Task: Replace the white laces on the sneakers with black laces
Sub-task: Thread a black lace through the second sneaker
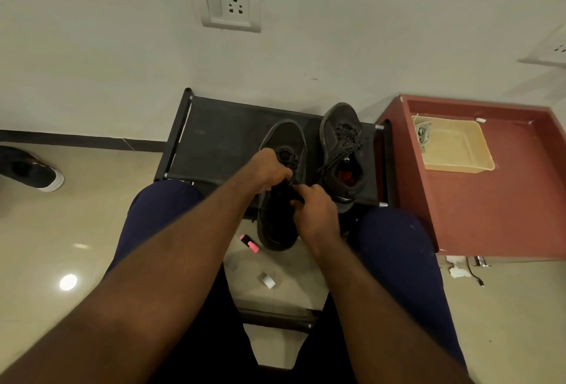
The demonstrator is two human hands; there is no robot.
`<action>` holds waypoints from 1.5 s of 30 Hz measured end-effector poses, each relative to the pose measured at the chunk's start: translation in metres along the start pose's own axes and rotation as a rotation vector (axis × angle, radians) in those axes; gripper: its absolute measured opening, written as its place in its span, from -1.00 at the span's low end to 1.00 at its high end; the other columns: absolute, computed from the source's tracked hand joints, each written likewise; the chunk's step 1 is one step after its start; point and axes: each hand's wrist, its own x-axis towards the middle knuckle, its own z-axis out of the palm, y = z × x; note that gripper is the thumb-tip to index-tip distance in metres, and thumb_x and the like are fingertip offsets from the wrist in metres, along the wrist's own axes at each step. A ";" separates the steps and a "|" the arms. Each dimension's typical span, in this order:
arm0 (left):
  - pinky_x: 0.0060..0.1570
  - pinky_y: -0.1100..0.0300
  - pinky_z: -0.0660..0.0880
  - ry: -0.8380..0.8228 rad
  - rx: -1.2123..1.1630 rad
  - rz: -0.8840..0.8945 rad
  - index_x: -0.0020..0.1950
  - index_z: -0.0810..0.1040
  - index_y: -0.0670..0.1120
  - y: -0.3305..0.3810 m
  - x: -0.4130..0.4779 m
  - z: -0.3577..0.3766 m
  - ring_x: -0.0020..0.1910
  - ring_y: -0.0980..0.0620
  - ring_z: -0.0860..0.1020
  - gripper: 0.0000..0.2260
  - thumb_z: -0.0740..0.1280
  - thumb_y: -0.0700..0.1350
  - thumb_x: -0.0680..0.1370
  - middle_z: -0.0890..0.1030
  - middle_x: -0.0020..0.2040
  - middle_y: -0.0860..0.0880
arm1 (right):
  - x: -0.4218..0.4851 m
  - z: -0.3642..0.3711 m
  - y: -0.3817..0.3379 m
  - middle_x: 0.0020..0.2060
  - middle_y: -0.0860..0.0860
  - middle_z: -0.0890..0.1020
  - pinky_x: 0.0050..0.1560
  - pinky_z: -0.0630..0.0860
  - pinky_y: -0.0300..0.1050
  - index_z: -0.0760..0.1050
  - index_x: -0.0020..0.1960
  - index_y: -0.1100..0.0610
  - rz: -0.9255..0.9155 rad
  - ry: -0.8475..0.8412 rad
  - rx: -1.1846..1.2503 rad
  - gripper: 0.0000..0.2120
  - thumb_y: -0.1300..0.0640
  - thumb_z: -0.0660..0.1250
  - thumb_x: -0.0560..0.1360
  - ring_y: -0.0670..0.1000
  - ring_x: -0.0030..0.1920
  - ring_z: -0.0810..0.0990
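Seated with knees apart, a person is working over a pink highlighter (249, 243) and a scrap of white paper (269, 281) lying on the floor (61, 230) between the legs. Just beyond, both bare hands are meeting on the near sneaker (277, 230), which is sitting on the front edge of a low black rack (220, 138) with its heel overhanging. The right hand (315, 213) is curling its fingers tight and pinching what looks like the black lace (291, 189) near the shoe's opening. The left hand (269, 170) is bending its fingers over the eyelet rows, seemingly gripping the same lace, though dark on dark is blurring the detail.

Lacing of this shoe appears to be nearing its upper eyelets. Beside it, farther back on the rack, the second sneaker (341, 151) is already wearing black laces, loose at the top. The next move is likely calling for a steady pinch on the lace tip, feeding it through the next hole, then pulling both sides even.

To the right, a beige tray (456, 151) on a red stool (490, 215) is holding a pale tangle, probably the white laces (422, 134). A wall socket (228, 5) is showing above.
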 end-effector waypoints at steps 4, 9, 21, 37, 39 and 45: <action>-0.33 0.14 0.56 -0.014 0.083 0.027 -0.02 0.57 -0.23 0.007 -0.001 -0.004 -0.21 -0.08 0.63 -0.86 0.41 -0.16 0.54 0.62 -0.12 -0.19 | 0.002 -0.004 -0.001 0.07 0.08 0.53 0.08 0.54 0.10 0.56 0.28 0.07 0.007 0.009 0.006 -0.73 0.18 0.28 0.60 0.13 0.06 0.57; -0.34 0.21 0.54 -0.086 -0.121 -0.049 -0.06 0.57 -0.20 -0.004 -0.006 -0.016 -0.23 0.02 0.61 -0.93 0.36 -0.21 0.56 0.62 -0.15 -0.14 | 0.002 -0.006 -0.005 0.10 0.04 0.52 0.09 0.55 0.03 0.56 0.26 0.06 0.061 0.044 0.086 -0.74 0.17 0.29 0.59 0.09 0.07 0.56; -0.34 0.18 0.47 -0.067 -0.040 -0.038 -0.07 0.56 -0.18 0.006 0.001 -0.008 -0.30 0.04 0.52 -0.83 0.42 -0.08 0.50 0.55 -0.26 -0.07 | 0.004 -0.008 -0.011 0.09 0.06 0.51 0.05 0.56 0.07 0.55 0.22 0.06 0.075 0.010 0.034 -0.78 0.14 0.28 0.60 0.13 0.06 0.57; 0.02 0.28 0.50 0.057 0.055 0.342 0.30 0.58 -0.06 -0.038 -0.009 0.004 -0.09 0.14 0.55 -0.65 0.43 -0.20 0.51 0.60 0.04 -0.02 | 0.004 -0.025 -0.018 -0.05 0.06 0.63 -0.03 0.57 0.04 0.47 0.01 0.08 0.189 0.037 -0.010 -0.82 -0.02 0.34 0.55 0.15 -0.01 0.62; 0.03 0.25 0.50 0.128 0.117 0.376 0.31 0.58 -0.06 -0.038 -0.009 0.006 -0.08 0.09 0.56 -0.65 0.42 -0.18 0.51 0.61 0.02 -0.05 | 0.003 -0.026 -0.021 -0.03 0.07 0.63 -0.01 0.58 0.06 0.46 0.04 0.08 0.174 0.017 -0.027 -0.81 -0.04 0.32 0.57 0.16 0.01 0.62; 0.09 0.03 0.55 0.217 0.247 0.419 0.28 0.59 -0.05 -0.032 -0.017 0.014 -0.01 -0.04 0.59 -0.66 0.40 -0.13 0.50 0.63 0.01 -0.08 | -0.001 -0.025 -0.022 -0.03 0.10 0.62 -0.07 0.54 0.04 0.43 -0.06 0.07 0.099 -0.074 -0.058 -0.84 0.02 0.19 0.64 0.16 -0.01 0.60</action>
